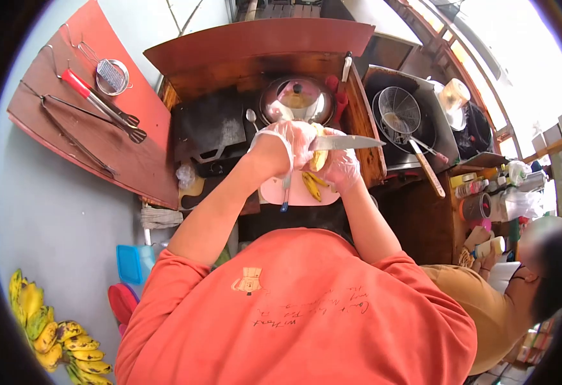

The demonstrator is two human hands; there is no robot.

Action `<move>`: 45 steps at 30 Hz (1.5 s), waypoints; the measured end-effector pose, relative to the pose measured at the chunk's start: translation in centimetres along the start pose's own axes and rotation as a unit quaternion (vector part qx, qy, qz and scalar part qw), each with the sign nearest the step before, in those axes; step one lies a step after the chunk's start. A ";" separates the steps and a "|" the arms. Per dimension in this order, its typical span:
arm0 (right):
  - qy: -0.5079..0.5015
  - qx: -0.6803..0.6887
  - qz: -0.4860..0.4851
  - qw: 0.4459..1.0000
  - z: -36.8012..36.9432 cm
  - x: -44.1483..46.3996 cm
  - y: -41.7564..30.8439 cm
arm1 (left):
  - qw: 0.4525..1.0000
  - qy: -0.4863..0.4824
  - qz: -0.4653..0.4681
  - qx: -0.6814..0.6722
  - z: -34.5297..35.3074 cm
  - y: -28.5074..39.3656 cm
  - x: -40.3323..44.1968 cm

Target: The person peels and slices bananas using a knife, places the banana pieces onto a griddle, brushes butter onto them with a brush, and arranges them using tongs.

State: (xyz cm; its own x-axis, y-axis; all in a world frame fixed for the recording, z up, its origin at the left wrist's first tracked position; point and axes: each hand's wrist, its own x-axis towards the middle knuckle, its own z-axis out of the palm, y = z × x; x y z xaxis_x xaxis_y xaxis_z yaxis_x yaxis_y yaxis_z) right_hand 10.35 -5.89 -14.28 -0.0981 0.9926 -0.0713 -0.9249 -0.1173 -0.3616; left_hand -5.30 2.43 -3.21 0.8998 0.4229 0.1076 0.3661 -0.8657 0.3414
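Note:
A clear plastic glove covers my left hand [293, 144], whose fingers are closed at the handle end of a large knife [351, 142]; the handle itself is hidden. The blade points right, across a peeled banana [319, 159]. My right hand [340, 168], also gloved, is wrapped round the banana from the right, partly behind the blade. Below the hands, yellow banana peel [311, 186] lies on a pink cutting board [274, 192]. A smaller knife with a blue handle end [285, 206] rests at the board's left part.
A lidded pot [297, 99] stands beyond my hands, with a spoon [251, 116] beside it. To the right, a strainer [399, 110] rests over a pan. Banana bunches [50, 327] are at lower left. Another person [486, 308] is at lower right.

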 end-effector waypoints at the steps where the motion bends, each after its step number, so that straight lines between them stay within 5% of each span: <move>1: 0.001 0.005 0.000 1.000 0.2 -0.3 0.2 | 0.999 0.013 0.021 -0.021 0.6 -0.4 0.3; 5: 0.010 0.045 0.026 0.999 -1.2 0.0 0.6 | 0.999 0.010 0.020 -0.022 2.7 -0.8 0.9; 11: 0.170 0.075 0.045 0.982 -3.4 -0.2 1.6 | 0.998 0.048 -0.030 0.017 2.7 -1.5 2.3; 14: 0.058 0.115 0.119 0.985 -7.0 -1.3 1.3 | 0.993 0.113 -0.014 -0.005 2.5 -2.9 2.8; 24: 0.217 0.199 -0.001 0.955 -13.5 -4.6 1.7 | 0.983 -0.109 -0.142 -0.028 11.6 -8.2 3.1; 30: 0.258 0.156 -0.105 0.948 -11.9 -5.5 1.2 | 0.993 -0.063 -0.099 0.015 18.6 -11.9 1.5; 34: 0.176 0.220 -0.067 0.957 -10.4 -5.5 -0.2 | 0.984 -0.033 -0.168 -0.045 15.8 -9.4 0.2; 40: 0.093 0.179 -0.067 0.977 -4.9 -3.5 -2.1 | 0.884 -0.061 -0.162 -0.434 6.3 -1.1 -2.4; 42: 0.122 0.106 -0.070 0.984 -2.6 -2.8 -2.5 | 0.898 0.020 -0.025 -0.438 7.0 -0.6 -2.8; 45: 0.106 0.169 -0.050 0.979 0.8 -1.7 -2.4 | 0.918 -0.027 -0.047 -0.394 4.7 1.0 -3.5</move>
State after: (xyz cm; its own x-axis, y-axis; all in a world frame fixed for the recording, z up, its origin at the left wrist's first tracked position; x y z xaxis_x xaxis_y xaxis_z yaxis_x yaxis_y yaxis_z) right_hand 12.49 -7.31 -12.57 0.0454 0.9657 -0.2556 -0.9981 0.0332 -0.0521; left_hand -6.96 -1.17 -7.59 0.8911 0.4537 0.0050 0.1758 -0.3554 0.9180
